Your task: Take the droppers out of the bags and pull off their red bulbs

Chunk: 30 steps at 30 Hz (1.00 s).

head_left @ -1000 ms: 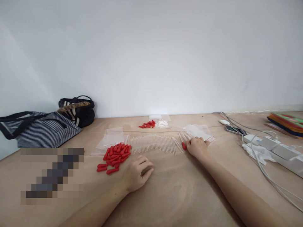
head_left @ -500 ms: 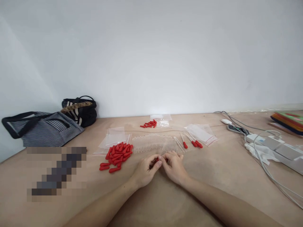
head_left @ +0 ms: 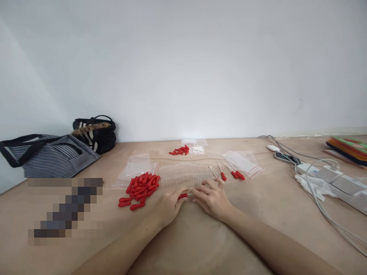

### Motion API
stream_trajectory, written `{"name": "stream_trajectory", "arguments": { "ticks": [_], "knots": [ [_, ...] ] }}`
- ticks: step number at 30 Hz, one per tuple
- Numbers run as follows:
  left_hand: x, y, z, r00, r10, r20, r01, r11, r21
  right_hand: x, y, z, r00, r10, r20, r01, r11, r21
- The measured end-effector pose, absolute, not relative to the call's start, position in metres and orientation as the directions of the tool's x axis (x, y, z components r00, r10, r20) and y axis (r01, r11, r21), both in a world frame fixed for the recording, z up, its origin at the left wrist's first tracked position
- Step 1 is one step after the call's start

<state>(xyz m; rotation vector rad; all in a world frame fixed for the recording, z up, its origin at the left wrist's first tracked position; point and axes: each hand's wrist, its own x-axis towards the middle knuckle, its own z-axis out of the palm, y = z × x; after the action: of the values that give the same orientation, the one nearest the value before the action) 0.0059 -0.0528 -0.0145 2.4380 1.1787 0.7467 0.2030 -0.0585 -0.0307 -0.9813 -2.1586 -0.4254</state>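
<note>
My left hand (head_left: pixel 169 204) is closed round a red rubber dropper bulb (head_left: pixel 182 196), which shows between thumb and fingers. From the bulb a thin clear dropper tube (head_left: pixel 190 194) runs right, under the fingers of my right hand (head_left: pixel 212 199), which are bent over it. The tube's far end is hidden. Just beyond my hands lies a row of clear tubes (head_left: pixel 185 172). Left of it is a heap of red bulbs (head_left: pixel 142 187). To the right lie several droppers with red bulbs (head_left: pixel 237 175), one bulb (head_left: pixel 223 176) a little apart.
Clear zip bags lie left (head_left: pixel 139 165) and right (head_left: pixel 241 162) of the row. Farther back are smaller red bulbs (head_left: pixel 180 150) and short tubes (head_left: pixel 197 149). A striped bag (head_left: pixel 57 156) stands left; a power strip (head_left: pixel 344 183) with cables is at right.
My hands, earlier pinched together over a red piece, have drawn slightly apart. The bulb and tube now show between them, and my right fingers are more spread and flatter.
</note>
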Motion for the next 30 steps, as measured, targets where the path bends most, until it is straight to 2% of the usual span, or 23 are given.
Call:
{"name": "stream_trajectory", "arguments": {
  "ticks": [2, 7, 12, 25, 30],
  "knots": [
    [0.008, -0.054, -0.017, 0.546, 0.764, 0.344, 0.602, -0.644, 0.472, 0.199, -0.057, -0.033, -0.500, 0.510, 0.700, 0.733, 0.680, 0.028],
    [0.007, -0.053, -0.019, 0.595, 0.682, 0.425, 0.562, -0.731, 0.387, 0.200, -0.058, -0.034, -0.532, 0.539, 0.654, 0.700, 0.714, -0.020],
    [0.004, -0.053, -0.020, 0.605, 0.658, 0.448, 0.519, -0.753, 0.405, 0.203, -0.061, -0.029, -0.546, 0.546, 0.635, 0.661, 0.747, -0.074],
    [0.004, -0.056, -0.020, 0.582, 0.691, 0.429, 0.525, -0.722, 0.451, 0.204, -0.062, -0.029, -0.525, 0.582, 0.621, 0.647, 0.747, -0.154],
    [0.000, -0.055, -0.017, 0.490, 0.767, 0.414, 0.578, -0.642, 0.504, 0.213, -0.060, -0.029, -0.513, 0.601, 0.613, 0.671, 0.726, -0.150]
  ]
}}
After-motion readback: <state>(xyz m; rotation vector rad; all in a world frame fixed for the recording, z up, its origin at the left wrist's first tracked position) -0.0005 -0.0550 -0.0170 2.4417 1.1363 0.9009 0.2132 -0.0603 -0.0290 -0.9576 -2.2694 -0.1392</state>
